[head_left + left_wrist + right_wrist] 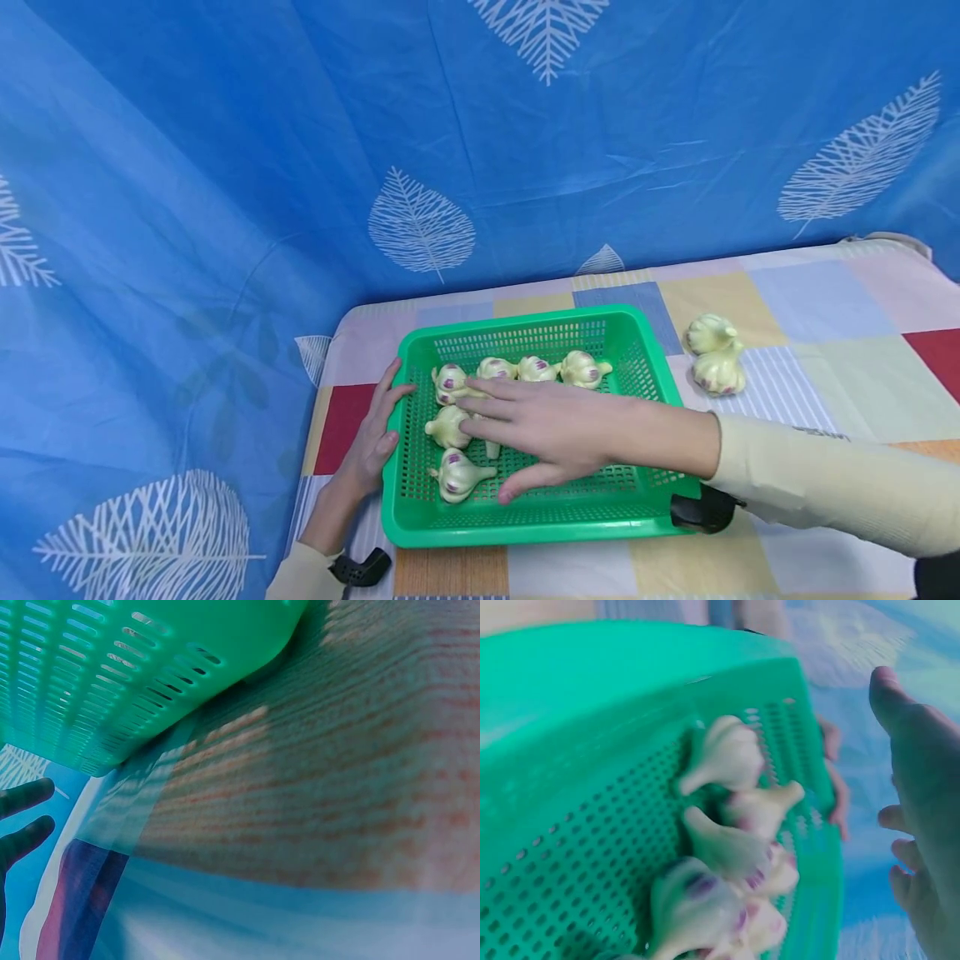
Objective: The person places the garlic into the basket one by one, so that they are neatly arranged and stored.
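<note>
A green perforated plastic basket (525, 536) stands on the table with several white-and-purple garlic bulbs (459, 477) along its left and far sides. My right hand (543, 423) reaches over it from the right, fingers straight and holding nothing, hiding some bulbs in the head view. The right wrist view shows that hand (922, 817) apart from the garlic bulbs (731, 754). At the basket's left wall, my left hand (367, 446) rests with loosely extended fingers against the rim. Only two dark fingers (26, 838) of it enter the left wrist view, beside the basket wall (217, 645).
Two more garlic bulbs (717, 357) lie together on the patchwork tablecloth (847, 383), right of the basket. A blue curtain (510, 167) with white leaf prints hangs behind the table and along its left side.
</note>
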`<state>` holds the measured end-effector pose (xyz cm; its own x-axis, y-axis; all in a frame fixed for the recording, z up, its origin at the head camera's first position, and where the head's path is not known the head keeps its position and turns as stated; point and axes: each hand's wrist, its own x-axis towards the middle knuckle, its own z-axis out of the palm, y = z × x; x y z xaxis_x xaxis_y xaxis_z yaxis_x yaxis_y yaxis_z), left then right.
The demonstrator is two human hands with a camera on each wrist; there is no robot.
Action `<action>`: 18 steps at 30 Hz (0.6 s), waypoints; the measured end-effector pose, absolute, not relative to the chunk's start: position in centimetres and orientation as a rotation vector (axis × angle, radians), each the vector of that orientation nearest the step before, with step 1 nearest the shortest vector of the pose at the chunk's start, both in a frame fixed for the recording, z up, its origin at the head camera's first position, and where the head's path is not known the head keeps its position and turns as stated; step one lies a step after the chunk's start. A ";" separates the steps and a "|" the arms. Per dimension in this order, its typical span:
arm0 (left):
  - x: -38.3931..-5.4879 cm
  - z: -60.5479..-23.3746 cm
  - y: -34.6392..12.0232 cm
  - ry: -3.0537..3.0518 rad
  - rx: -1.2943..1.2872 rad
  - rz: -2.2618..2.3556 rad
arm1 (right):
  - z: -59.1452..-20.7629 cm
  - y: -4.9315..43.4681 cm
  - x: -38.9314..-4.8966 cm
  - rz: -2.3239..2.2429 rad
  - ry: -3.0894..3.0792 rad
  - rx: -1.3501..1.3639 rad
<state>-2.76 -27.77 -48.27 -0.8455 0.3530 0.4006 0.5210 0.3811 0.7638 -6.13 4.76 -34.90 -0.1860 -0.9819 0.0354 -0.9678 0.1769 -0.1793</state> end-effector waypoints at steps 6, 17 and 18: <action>-2.8 -48.3 -27.7 -2.464 -0.794 -1.454 | -35.0 9.3 -5.7 -0.394 2.497 -1.688; -2.8 -48.3 -27.7 -2.447 -0.804 -1.454 | -38.9 16.6 -4.2 -0.706 2.746 -1.299; -2.7 -48.3 -27.7 -2.445 -0.804 -1.456 | -39.2 17.1 -4.0 -0.745 2.763 -1.277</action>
